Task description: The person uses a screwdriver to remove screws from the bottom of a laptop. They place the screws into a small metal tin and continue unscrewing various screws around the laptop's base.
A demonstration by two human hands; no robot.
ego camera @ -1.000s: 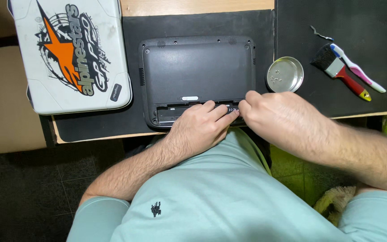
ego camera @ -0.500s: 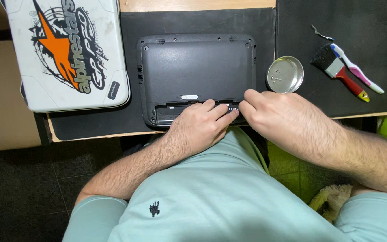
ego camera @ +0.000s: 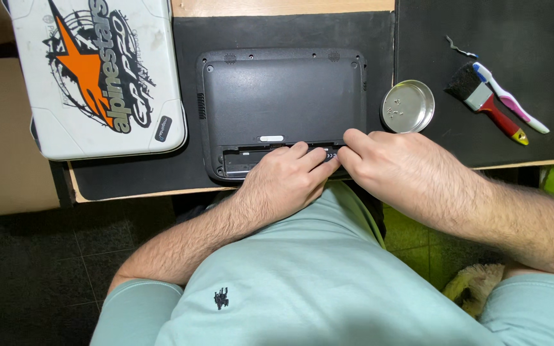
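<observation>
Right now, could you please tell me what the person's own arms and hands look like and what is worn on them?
Both the left hand and the right hand are bare: no gloves, rings or watch show. The forearms are uncovered and hairy. Short sleeves of a pale green T-shirt end near the elbows. The shirt carries a small dark emblem on its front.

Bright, even overhead light; sharp, shadowless.

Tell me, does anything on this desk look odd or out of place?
One thing: the black laptop lies upside down, with an open slot along its near edge where both hands rest. A toothbrush beside the paintbrush also seems unusual. Nothing looks spilled.
</observation>
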